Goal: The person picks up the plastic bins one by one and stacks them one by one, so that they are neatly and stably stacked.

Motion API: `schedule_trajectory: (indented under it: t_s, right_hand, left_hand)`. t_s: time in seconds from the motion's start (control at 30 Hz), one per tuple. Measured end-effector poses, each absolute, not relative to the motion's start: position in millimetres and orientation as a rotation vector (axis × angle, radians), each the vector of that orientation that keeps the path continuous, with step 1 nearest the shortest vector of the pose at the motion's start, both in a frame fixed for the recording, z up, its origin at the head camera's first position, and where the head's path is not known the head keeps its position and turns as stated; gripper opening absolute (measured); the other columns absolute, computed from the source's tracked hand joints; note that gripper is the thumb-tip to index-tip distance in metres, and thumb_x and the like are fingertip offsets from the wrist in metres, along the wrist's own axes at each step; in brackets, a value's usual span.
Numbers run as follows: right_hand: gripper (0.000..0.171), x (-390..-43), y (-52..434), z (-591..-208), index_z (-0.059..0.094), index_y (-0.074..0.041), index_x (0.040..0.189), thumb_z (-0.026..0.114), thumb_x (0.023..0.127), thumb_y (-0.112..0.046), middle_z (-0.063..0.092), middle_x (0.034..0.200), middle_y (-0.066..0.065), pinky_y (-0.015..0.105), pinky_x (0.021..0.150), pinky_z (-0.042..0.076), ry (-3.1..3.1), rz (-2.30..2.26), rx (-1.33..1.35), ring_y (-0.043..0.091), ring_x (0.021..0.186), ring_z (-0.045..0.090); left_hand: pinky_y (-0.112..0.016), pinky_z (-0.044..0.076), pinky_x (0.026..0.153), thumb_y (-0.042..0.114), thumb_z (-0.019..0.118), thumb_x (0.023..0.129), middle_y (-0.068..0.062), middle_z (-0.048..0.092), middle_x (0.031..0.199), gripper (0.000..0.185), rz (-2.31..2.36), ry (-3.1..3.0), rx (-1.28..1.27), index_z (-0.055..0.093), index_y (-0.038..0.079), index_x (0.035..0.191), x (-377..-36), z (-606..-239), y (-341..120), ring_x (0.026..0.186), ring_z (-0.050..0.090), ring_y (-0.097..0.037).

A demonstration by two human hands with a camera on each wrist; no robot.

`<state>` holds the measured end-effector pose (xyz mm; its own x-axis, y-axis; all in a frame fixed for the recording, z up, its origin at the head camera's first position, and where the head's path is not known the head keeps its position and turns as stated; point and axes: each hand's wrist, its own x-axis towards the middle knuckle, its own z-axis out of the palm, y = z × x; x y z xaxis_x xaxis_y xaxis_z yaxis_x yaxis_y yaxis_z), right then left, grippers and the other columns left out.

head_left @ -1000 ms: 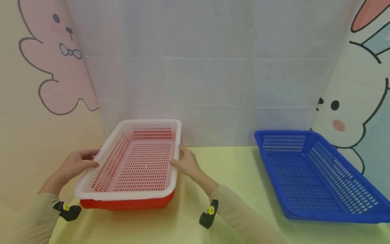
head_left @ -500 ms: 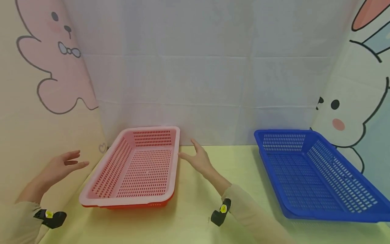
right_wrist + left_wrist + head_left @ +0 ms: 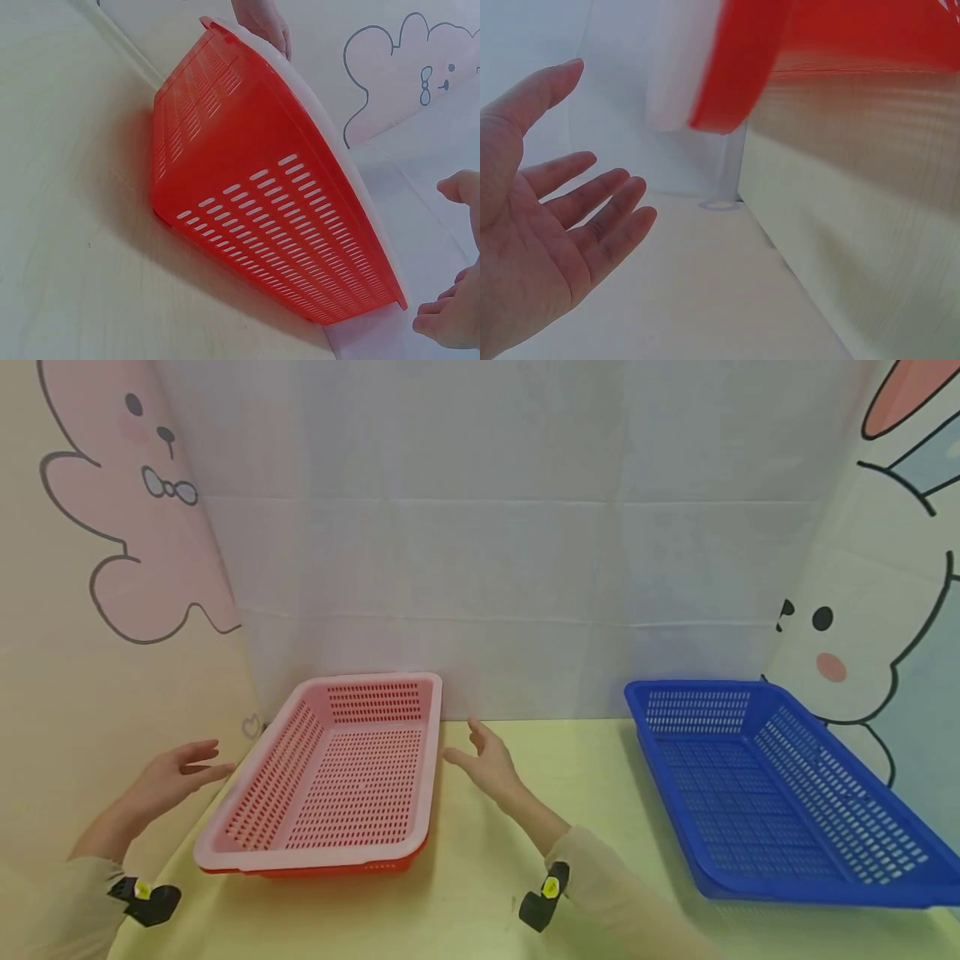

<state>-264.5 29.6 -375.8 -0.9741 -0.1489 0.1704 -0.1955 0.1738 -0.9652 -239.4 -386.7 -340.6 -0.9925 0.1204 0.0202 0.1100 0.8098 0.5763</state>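
Two nested baskets, a white basket (image 3: 330,777) set inside a red basket (image 3: 255,202), are seen at the lower left of the head view on the table (image 3: 480,877). Nothing is grasped: the left hand (image 3: 176,777) and right hand (image 3: 487,764) are held open, just beside the rims and apart from them.

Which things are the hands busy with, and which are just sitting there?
Busy with:
white basket, nested in the red basket
left hand and right hand, open beside them, not touching

Just sitting there:
blue basket
table
bunny pictures on the walls
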Motion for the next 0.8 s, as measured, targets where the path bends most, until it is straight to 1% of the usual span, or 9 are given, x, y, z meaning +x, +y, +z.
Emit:
schedule_trajectory:
  t_s: [0.13, 0.37, 0.43, 0.53, 0.63, 0.73, 0.8]
  right_hand:
    - [0.073, -262, 25, -381, 0.027, 0.005, 0.139, 0.065, 0.082, -0.019, 0.028, 0.144, 0.02, 0.046, 0.103, 0.028, -2.381, 1.994, 0.369, 0.037, 0.129, 0.03]
    - [0.076, -255, 17, -386, 0.026, -0.004, 0.142, 0.067, 0.081, -0.023, 0.029, 0.145, 0.013, 0.048, 0.1, 0.032, -2.534, 1.924, 0.392, 0.034, 0.13, 0.031]
    - [0.076, -253, 14, -388, 0.026, -0.004, 0.142, 0.067, 0.081, -0.023, 0.027, 0.146, 0.013, 0.048, 0.1, 0.032, -2.538, 1.945, 0.42, 0.034, 0.13, 0.03]
    - [0.074, -249, 10, -392, 0.024, -0.002, 0.142, 0.065, 0.082, -0.02, 0.024, 0.147, 0.016, 0.048, 0.1, 0.031, -2.487, 2.053, 0.472, 0.036, 0.131, 0.028]
    - [0.071, -246, 5, -396, 0.025, 0.0, 0.141, 0.063, 0.084, -0.016, 0.023, 0.146, 0.019, 0.046, 0.099, 0.033, -2.406, 2.159, 0.526, 0.036, 0.13, 0.028]
    - [0.066, -243, 0, -398, 0.027, 0.001, 0.14, 0.061, 0.085, -0.012, 0.028, 0.144, 0.02, 0.042, 0.098, 0.035, -2.341, 2.23, 0.557, 0.035, 0.129, 0.031]
    - [0.065, -241, -3, -399, 0.027, 0.002, 0.139, 0.061, 0.085, -0.01, 0.032, 0.141, 0.021, 0.041, 0.099, 0.035, -2.307, 2.26, 0.568, 0.035, 0.128, 0.033]
  left_hand:
    - [-0.057, 0.042, 0.083, 0.034, 0.051, 0.092, -0.039, 0.033, 0.129, 0.07, 0.953, 2.97, 0.202, 0.024, -0.015, 0.134, -241, -345, -385, 0.112, 0.04, -0.053]
    - [-0.058, 0.04, 0.085, 0.034, 0.052, 0.091, -0.039, 0.028, 0.133, 0.072, 0.984, 2.949, 0.182, 0.022, -0.014, 0.135, -247, -351, -383, 0.114, 0.038, -0.052]
    - [-0.057, 0.041, 0.086, 0.035, 0.052, 0.091, -0.038, 0.028, 0.133, 0.072, 0.993, 2.936, 0.181, 0.022, -0.013, 0.136, -249, -354, -382, 0.114, 0.038, -0.052]
    - [-0.053, 0.045, 0.083, 0.033, 0.054, 0.09, -0.038, 0.032, 0.131, 0.071, 0.993, 2.915, 0.204, 0.022, -0.013, 0.136, -249, -360, -380, 0.113, 0.04, -0.052]
    - [-0.051, 0.048, 0.08, 0.031, 0.055, 0.09, -0.038, 0.037, 0.127, 0.069, 1.01, 2.883, 0.223, 0.024, -0.012, 0.136, -249, -366, -379, 0.11, 0.043, -0.051]
    - [-0.048, 0.049, 0.078, 0.028, 0.057, 0.089, -0.038, 0.041, 0.123, 0.068, 1.03, 2.857, 0.227, 0.026, -0.011, 0.135, -248, -369, -378, 0.107, 0.047, -0.048]
    - [-0.047, 0.05, 0.077, 0.028, 0.058, 0.088, -0.037, 0.043, 0.121, 0.068, 1.039, 2.849, 0.222, 0.027, -0.011, 0.135, -249, -370, -379, 0.104, 0.05, -0.044]
